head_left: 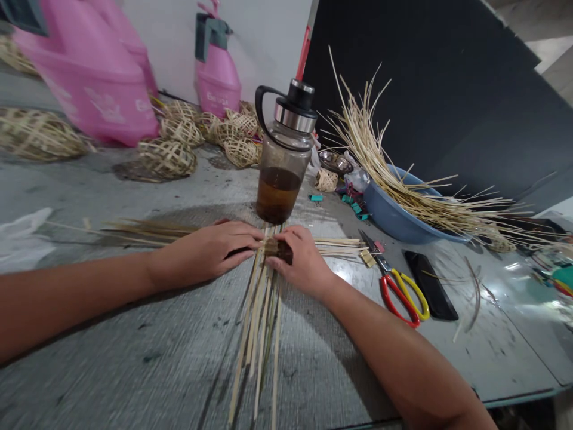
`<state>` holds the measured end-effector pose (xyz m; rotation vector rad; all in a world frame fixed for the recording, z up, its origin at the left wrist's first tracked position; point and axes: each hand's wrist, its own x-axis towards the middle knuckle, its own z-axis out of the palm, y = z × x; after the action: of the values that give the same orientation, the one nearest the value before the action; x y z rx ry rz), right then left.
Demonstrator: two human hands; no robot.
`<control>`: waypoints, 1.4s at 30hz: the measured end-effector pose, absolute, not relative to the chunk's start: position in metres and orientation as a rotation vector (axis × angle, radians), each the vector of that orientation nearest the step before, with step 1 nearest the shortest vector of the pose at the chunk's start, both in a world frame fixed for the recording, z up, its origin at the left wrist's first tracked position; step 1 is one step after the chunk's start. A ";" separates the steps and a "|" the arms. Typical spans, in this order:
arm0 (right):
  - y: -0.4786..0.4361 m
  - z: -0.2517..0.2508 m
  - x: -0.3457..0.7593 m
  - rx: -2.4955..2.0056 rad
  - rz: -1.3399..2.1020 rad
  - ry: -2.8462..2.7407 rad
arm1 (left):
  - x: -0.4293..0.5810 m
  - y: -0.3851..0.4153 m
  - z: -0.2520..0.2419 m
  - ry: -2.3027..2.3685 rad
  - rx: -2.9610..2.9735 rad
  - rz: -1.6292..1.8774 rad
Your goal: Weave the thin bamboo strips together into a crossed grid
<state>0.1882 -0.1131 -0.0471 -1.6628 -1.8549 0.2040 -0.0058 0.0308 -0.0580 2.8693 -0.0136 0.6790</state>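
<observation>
Early, apparently: bamboo strips [262, 304] lie crossed on desk [134, 358], barely interlaced; left hand [210, 251] fingers flat, pressing them down; right hand [302, 263] fingers pinch the crossing; long ends unwoven.

The table [134, 370] before me is grey, scuffed and streaked with dark marks, its right part shines with a pale glare, and its near edge shows at lower right. Behind it, to my left, stands a white wall [264, 36], with a pink jug [89, 77] and a pink sprayer [218, 71] set against it. To my right a big black board [447, 89] rises at the table's back, and past its top corner I see a pale surface I cannot name.
</observation>
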 end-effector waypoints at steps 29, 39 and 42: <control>-0.107 -0.054 0.196 -1.686 0.209 -1.725 | -0.005 0.030 -0.055 -0.024 2.891 0.535; -0.109 -0.051 0.195 -1.716 0.138 -1.813 | -0.005 0.029 -0.053 -0.048 2.878 0.499; -0.109 -0.050 0.195 -1.713 0.136 -1.814 | -0.005 0.031 -0.054 -0.052 2.891 0.500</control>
<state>0.1949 -0.1087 -0.0501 -1.7125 -1.8135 0.1361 -0.0051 0.0307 -0.0536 2.8910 -0.0520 0.4997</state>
